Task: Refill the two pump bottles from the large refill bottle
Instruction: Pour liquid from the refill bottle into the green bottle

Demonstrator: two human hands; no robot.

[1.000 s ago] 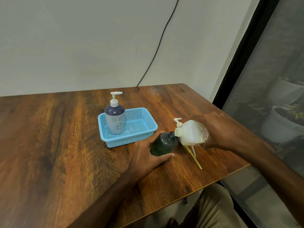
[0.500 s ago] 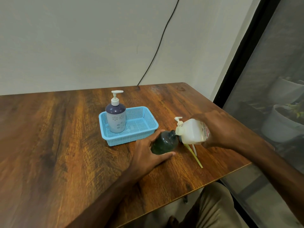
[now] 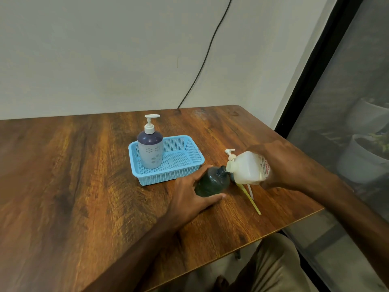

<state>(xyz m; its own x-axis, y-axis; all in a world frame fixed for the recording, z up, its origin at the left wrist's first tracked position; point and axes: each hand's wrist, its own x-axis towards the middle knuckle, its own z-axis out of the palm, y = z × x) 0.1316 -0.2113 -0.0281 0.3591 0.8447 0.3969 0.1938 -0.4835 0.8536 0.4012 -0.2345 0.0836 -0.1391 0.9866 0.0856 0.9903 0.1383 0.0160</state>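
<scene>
Now | right hand (image 3: 294, 165) tilts refill bottle (image 3: 246, 168) | left hand (image 3: 189, 197) grips green bottle (image 3: 212, 183)

The table (image 3: 73, 175) is dark wood grain, smooth with a faint sheen. The basket (image 3: 189, 148), at 11 o'clock from the dark green bottle (image 3: 212, 183), is pale blue perforated plastic, and the pump bottle (image 3: 149, 152) in it is smooth plastic, glossy purple on top. The dark green bottle is shiny translucent plastic; the refill bottle (image 3: 246, 168) at its 3 o'clock is milky, duller plastic.
</scene>
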